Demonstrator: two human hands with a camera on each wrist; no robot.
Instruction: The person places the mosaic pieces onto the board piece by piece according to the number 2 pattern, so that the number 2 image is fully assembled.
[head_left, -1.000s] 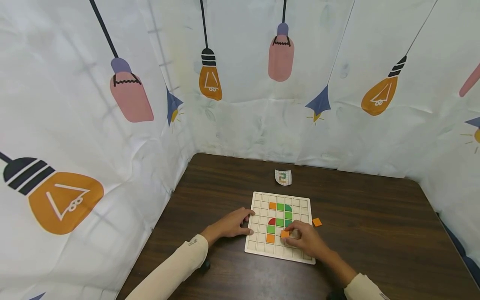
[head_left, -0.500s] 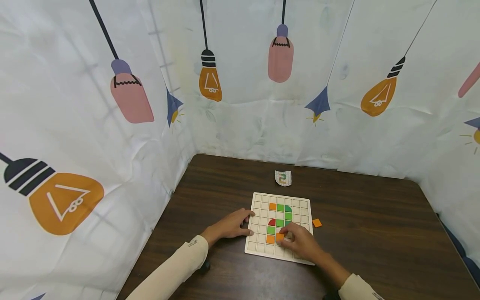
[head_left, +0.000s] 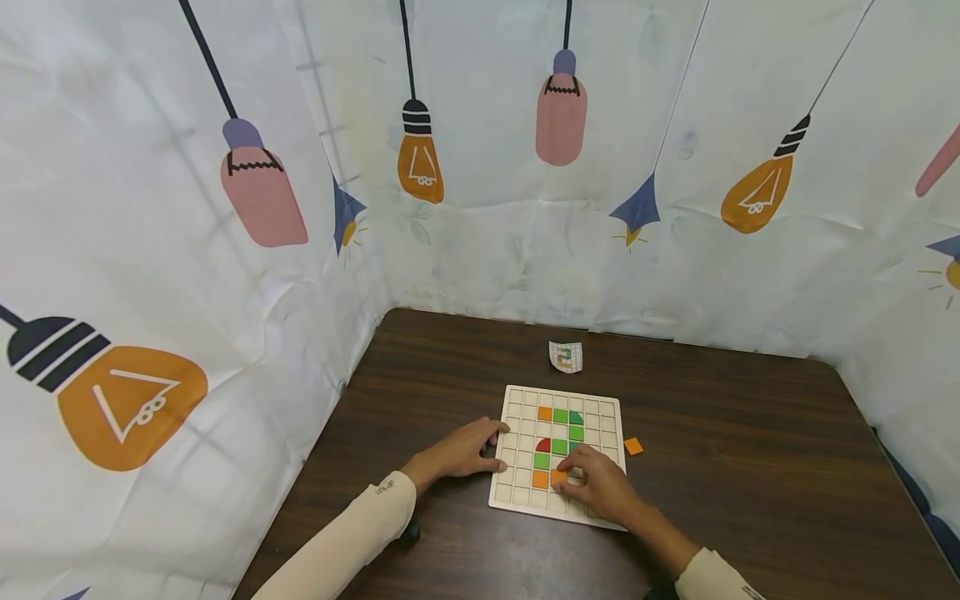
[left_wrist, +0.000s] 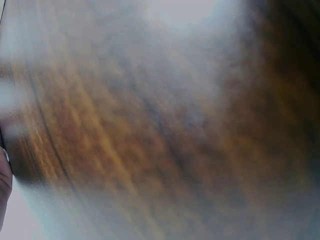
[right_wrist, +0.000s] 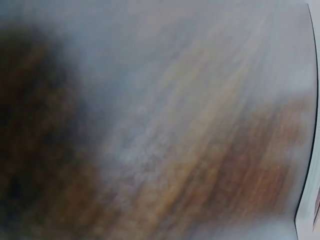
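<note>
A pale gridded board (head_left: 517, 492) lies on the dark wooden table in the head view. My right hand (head_left: 603, 483) pinches an orange square tile (head_left: 558, 477) between thumb and fingers, close over the board and right beside another orange tile (head_left: 540, 479). Higher on the grid sit several green tiles (head_left: 560, 416), a red rounded tile (head_left: 543, 445) and an orange one at the upper left. Fingers partly cover a dark green tile (head_left: 573, 447). My left hand (head_left: 465, 448) rests at the board's left edge, thumb and fingers spread and touching it.
A loose orange square (head_left: 633, 446) lies on the table just right of the board. Behind the board is a small paper card (head_left: 566, 357) with a coloured pattern. White sheeting printed with lamps surrounds the table (head_left: 750, 467). Both wrist views mostly show blurred tabletop.
My right hand has moved left and slightly down with the orange tile, bringing it beside the other orange one. The left hand keeps its place on the board's edge.
</note>
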